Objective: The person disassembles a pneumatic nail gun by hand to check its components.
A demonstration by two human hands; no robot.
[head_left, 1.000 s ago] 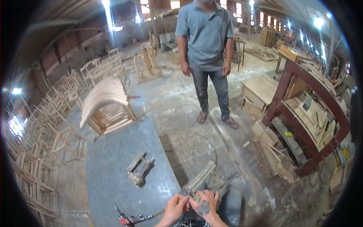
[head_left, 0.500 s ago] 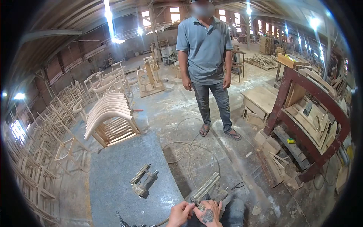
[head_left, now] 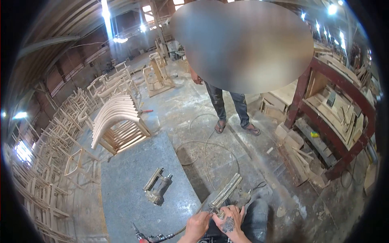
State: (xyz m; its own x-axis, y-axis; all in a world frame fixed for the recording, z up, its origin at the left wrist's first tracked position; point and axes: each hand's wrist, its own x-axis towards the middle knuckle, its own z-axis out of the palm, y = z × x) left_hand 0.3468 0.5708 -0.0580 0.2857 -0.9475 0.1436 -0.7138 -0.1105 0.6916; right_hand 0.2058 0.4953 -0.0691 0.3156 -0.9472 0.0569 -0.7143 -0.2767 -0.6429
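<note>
In front of my lap is a worn, dusty pneumatic staple gun (head_left: 225, 192), its long metal magazine pointing away from me and to the right. My right hand (head_left: 230, 218), tattooed on the back, is wrapped round the near end of it. Close beside it, the fingers of my left hand (head_left: 198, 223) are pinched at the same near end; whatever small part they hold is hidden. On the grey tabletop (head_left: 125, 194) to the left lies a second staple gun (head_left: 157, 187). Near the table's front edge is an air fitting (head_left: 139, 235) with a hose leading toward my hands.
A row of curved wooden chair backs (head_left: 117, 121) stands beyond the table. Several chair frames (head_left: 52, 137) fill the left. A person (head_left: 237, 107) stands ahead, upper body blurred. An air hose (head_left: 210, 152) loops on the floor. A dark red rack (head_left: 300, 97) holding wood scraps stands right.
My view has tilted down and shifted slightly. Both hands and the staple gun appear a little higher in view, and my left hand has closed in tighter on the near end.
</note>
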